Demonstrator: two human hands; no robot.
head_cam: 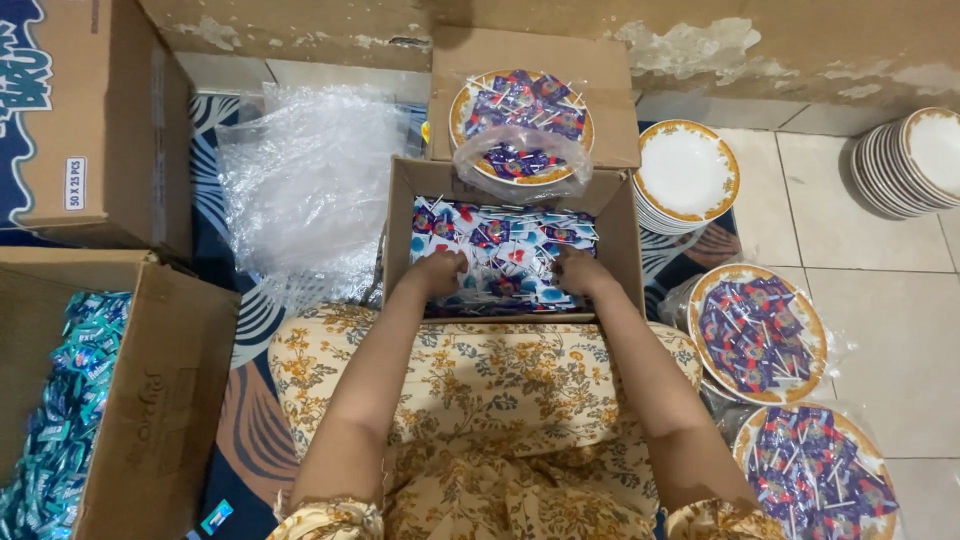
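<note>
Wrapped lollipops, blue and red, fill the open cardboard box at frame centre. Left hand and right hand both buried in the pile, fingers curled into wrappers; whether either grips any, cannot tell. Plate of lollipops in a clear bag sits just above the box. Filled plates at right; bubble wrap upper left.

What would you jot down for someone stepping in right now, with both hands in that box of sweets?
Left hand and right hand: both down in the open cardboard box, closed on wrapped lollipops.
Done: three gold-rimmed plates heaped with lollipops, one bagged on the box flap, two bagged on the floor at right.
Left: stacks of bare plates; box still full.
</note>
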